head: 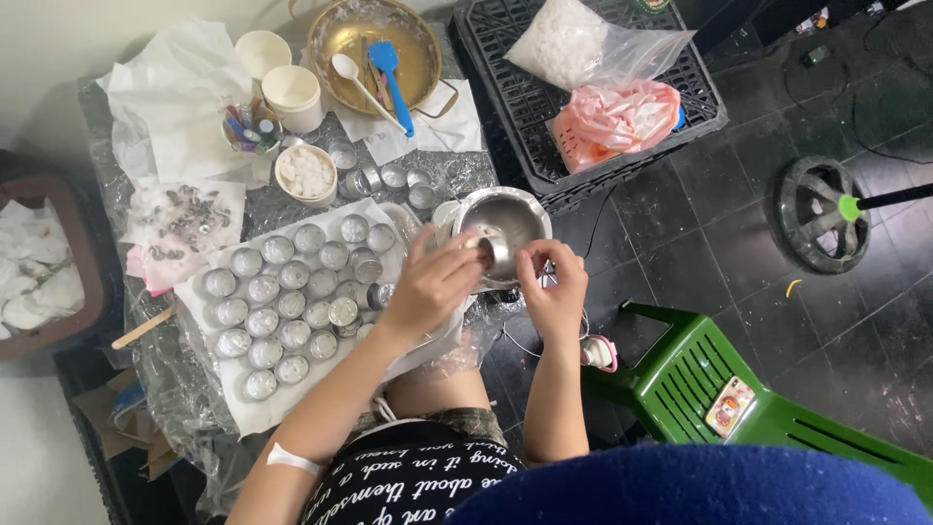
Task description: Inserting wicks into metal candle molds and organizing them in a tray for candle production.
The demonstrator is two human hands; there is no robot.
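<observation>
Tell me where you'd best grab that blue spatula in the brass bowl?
Probably by its handle, coming from above at the near rim. The blue spatula lies with its blade deep in the brass bowl, and its handle slants out over the edge beside the white spoon.

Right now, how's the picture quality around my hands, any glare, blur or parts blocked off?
Head view: even, soft light with faint shadows; glare on the steel bowl and the small metal cup between the left hand and right hand; fingertips slightly soft; wide-angle bending toward the edges; a blurred blue shape blocks the bottom; the tin cups on the white sheet stay sharp.
</observation>
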